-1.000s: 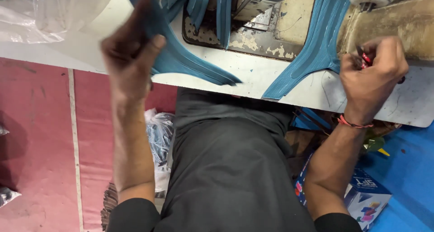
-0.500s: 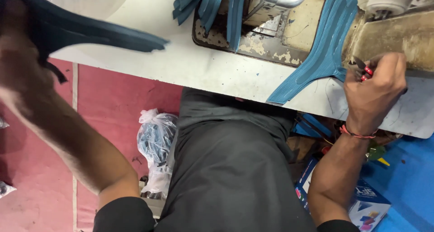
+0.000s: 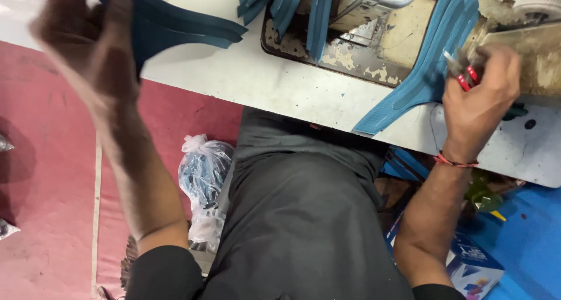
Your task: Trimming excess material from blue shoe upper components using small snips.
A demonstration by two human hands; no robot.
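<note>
White table under teal pieces, sewing machine

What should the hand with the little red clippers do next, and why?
Probably bring the red-handled clippers a little closer to the blue pieces lying just beside them. The right hand grips the clippers right at those pieces, while the left hand lifts other dark blue pieces away.

Two hands, three clusters of blue cut pieces, one plastic bag, one box.
</note>
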